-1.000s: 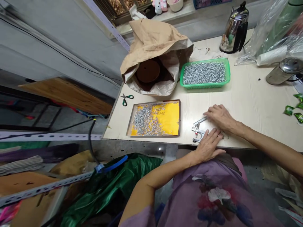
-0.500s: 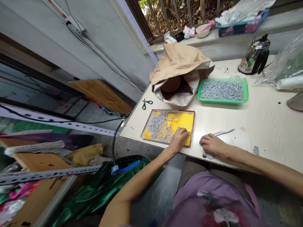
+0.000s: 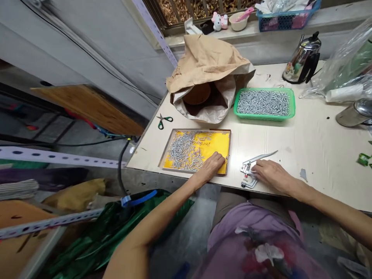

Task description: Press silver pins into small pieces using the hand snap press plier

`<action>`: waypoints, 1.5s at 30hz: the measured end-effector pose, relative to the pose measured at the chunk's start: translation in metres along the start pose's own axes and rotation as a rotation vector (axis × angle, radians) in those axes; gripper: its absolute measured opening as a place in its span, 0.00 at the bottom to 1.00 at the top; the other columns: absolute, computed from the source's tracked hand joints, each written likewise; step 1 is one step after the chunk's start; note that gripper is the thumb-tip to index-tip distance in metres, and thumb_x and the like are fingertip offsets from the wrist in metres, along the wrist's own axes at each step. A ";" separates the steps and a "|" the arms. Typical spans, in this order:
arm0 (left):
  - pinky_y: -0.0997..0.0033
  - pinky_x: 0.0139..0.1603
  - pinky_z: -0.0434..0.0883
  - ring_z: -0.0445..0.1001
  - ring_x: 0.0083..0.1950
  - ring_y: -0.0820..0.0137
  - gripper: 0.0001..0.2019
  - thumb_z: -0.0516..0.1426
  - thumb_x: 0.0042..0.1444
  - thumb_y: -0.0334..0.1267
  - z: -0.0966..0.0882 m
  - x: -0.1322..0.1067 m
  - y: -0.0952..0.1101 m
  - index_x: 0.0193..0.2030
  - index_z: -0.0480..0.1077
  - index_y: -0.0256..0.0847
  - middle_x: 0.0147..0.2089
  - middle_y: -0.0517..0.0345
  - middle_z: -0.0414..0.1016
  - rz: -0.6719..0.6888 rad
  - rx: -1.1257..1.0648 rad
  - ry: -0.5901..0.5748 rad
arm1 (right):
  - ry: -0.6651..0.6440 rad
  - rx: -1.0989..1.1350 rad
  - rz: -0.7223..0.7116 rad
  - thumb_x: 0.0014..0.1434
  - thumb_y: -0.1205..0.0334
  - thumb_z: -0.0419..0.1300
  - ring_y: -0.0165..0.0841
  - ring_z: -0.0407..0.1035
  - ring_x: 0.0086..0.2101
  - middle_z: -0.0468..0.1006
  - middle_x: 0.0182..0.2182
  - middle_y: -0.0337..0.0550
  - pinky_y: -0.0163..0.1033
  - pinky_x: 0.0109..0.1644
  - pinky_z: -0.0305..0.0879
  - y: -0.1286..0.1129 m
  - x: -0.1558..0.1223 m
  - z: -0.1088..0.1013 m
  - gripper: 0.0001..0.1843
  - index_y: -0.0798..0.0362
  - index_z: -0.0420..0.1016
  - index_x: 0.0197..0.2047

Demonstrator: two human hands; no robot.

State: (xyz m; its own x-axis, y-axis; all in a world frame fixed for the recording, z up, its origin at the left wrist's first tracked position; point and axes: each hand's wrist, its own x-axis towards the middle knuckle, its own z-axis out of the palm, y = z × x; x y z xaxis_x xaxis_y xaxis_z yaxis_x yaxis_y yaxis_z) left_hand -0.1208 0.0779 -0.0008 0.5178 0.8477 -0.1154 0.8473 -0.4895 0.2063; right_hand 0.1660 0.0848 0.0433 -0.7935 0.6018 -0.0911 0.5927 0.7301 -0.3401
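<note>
A shallow tray (image 3: 229,149) with a yellow lining holds many small silver metal pins or screws (image 3: 181,151), heaped toward its left side. My left hand (image 3: 214,162) rests over the tray's right part, fingers bent and pinched near the right wall. Whatever lies between those fingertips is hidden. On the table to the right lies a small metal lever tool (image 3: 247,170) with a long flat arm and a red part. My right hand (image 3: 269,173) is at its right side, fingers curled together against it; I cannot make out what they grip.
Behind the tray stand an open brown paper bag (image 3: 212,58) and a green basket (image 3: 293,106) of similar metal pieces. Scissors (image 3: 164,121) lie left of the bag. A kettle (image 3: 303,58), plastic wrap (image 3: 334,73) and a metal cup (image 3: 353,113) are farther right.
My right hand has shifted right off the lever tool's body, so more of the tool shows. My left hand stays over the tray's right part. The whole view has shifted.
</note>
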 end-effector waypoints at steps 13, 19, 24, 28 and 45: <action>0.65 0.41 0.69 0.67 0.42 0.64 0.11 0.49 0.65 0.30 0.005 -0.007 0.002 0.36 0.72 0.40 0.36 0.52 0.68 -0.117 0.025 0.069 | 0.023 -0.173 0.237 0.64 0.72 0.48 0.34 0.66 0.33 0.73 0.33 0.45 0.38 0.33 0.56 0.032 -0.047 0.009 0.12 0.52 0.70 0.35; 0.67 0.41 0.69 0.70 0.41 0.65 0.09 0.52 0.64 0.30 0.005 -0.007 0.007 0.36 0.73 0.40 0.36 0.52 0.71 -0.200 0.030 0.117 | 0.026 -0.080 0.025 0.64 0.72 0.51 0.35 0.66 0.37 0.75 0.36 0.46 0.40 0.38 0.58 -0.010 -0.016 0.019 0.10 0.54 0.74 0.40; 0.68 0.41 0.71 0.73 0.40 0.66 0.09 0.52 0.62 0.32 -0.010 -0.007 0.017 0.36 0.74 0.40 0.36 0.53 0.74 -0.231 -0.092 0.318 | -0.062 -0.096 -0.097 0.60 0.74 0.55 0.38 0.66 0.39 0.75 0.35 0.48 0.42 0.41 0.58 -0.033 0.016 0.042 0.09 0.54 0.73 0.35; 0.70 0.38 0.72 0.75 0.35 0.68 0.09 0.54 0.59 0.37 -0.030 -0.010 0.033 0.34 0.76 0.40 0.33 0.53 0.77 -0.305 -0.424 0.465 | -0.077 -0.100 -0.054 0.61 0.77 0.51 0.35 0.65 0.36 0.74 0.34 0.47 0.39 0.36 0.58 -0.029 0.022 0.049 0.13 0.53 0.73 0.36; 0.78 0.20 0.63 0.65 0.19 0.78 0.16 0.67 0.40 0.46 -0.001 0.009 0.124 0.29 0.74 0.34 0.18 0.65 0.68 -0.756 -1.463 0.227 | 0.369 -0.036 0.266 0.67 0.63 0.48 0.36 0.68 0.38 0.73 0.41 0.50 0.40 0.42 0.62 0.064 0.056 -0.080 0.15 0.55 0.75 0.48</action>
State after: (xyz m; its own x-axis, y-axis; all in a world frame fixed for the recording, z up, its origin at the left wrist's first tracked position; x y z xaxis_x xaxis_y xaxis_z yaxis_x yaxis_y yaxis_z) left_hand -0.0111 0.0253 0.0243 -0.0685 0.8635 -0.4998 -0.0054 0.5006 0.8657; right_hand 0.1705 0.1909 0.0910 -0.5148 0.8401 0.1706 0.7787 0.5415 -0.3169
